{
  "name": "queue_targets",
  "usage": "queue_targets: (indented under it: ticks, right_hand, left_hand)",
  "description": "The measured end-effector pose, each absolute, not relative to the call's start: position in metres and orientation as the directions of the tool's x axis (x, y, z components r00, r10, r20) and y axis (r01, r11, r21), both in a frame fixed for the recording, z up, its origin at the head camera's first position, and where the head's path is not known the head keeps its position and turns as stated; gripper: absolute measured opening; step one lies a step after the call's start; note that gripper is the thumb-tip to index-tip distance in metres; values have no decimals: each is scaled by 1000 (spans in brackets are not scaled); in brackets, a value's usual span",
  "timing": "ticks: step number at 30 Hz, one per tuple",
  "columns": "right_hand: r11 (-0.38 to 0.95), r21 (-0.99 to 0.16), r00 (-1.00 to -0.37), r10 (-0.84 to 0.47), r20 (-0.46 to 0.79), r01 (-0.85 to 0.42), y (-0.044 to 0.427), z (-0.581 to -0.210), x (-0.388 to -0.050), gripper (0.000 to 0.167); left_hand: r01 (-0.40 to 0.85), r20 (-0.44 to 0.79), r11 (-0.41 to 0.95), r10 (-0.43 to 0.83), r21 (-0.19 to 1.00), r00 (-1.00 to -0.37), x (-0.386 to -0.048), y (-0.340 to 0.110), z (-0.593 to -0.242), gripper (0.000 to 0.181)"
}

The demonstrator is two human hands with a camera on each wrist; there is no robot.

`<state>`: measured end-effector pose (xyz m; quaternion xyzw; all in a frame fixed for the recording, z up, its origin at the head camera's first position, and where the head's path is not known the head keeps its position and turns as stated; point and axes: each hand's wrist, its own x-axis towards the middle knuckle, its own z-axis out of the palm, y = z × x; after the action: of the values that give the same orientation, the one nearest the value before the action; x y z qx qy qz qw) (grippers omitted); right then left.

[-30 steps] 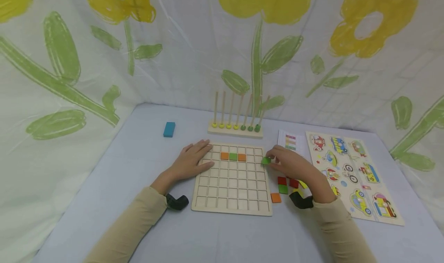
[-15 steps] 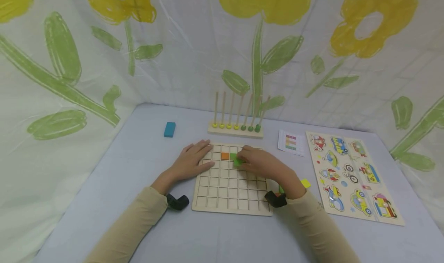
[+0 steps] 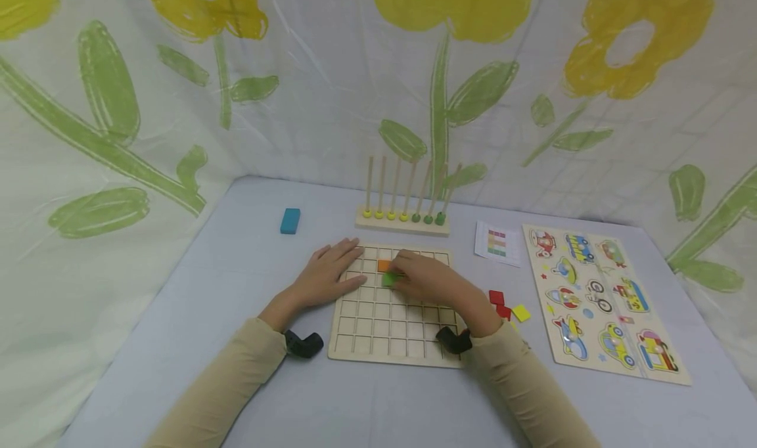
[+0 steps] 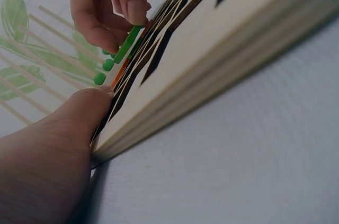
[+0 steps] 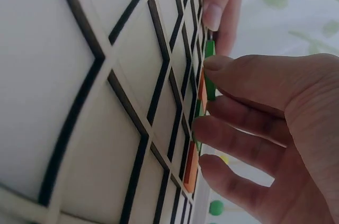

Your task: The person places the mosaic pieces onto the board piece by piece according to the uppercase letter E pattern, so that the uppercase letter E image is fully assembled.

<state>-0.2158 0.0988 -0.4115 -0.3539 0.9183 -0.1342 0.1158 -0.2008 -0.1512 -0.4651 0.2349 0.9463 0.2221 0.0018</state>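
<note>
A wooden grid board (image 3: 365, 361) lies in the middle of the table. My left hand (image 3: 325, 274) rests with straight fingers on its upper left edge. Over the upper part of the grid, my right hand (image 3: 428, 280) pinches a green square tile (image 3: 388, 280) between thumb and fingers. The right wrist view shows this green tile (image 5: 210, 83) tilted on edge, just off the board. One orange tile (image 3: 384, 265) sits in a cell right by the fingertips. Another orange tile (image 5: 191, 167) shows under the right hand in the right wrist view; the head view hides it.
Red tiles (image 3: 496, 297) and a yellow tile (image 3: 521, 313) lie right of the board, partly behind the right forearm. Behind the board stands a peg rack (image 3: 402, 224) with beads. A patterned card (image 3: 497, 243), a picture puzzle (image 3: 597, 310) and a blue block (image 3: 290, 221) lie around.
My right hand has carried the green tile leftward from the board's right edge to beside the left orange tile. The left hand stays where it was.
</note>
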Motion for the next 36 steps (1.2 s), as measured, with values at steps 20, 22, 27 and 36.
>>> queue_targets:
  ticks: [20, 22, 27, 36]
  right_hand:
    - [657, -287, -670, -740, -65, -697, 88, -413, -214, 11]
    - [656, -283, -669, -741, -62, -700, 88, -413, -214, 12]
    - [657, -278, -670, -740, -59, -701, 89, -413, -215, 14]
    - [660, -278, -670, -739, -69, -698, 89, -412, -214, 15]
  left_hand:
    - [452, 111, 793, 448, 408, -887, -201, -151, -465, 66]
    - [454, 114, 791, 449, 411, -886, -201, -151, -465, 66]
    - [457, 117, 787, 452, 415, -884, -203, -152, -466, 66]
    - [451, 106, 795, 449, 405, -887, -204, -152, -469, 66]
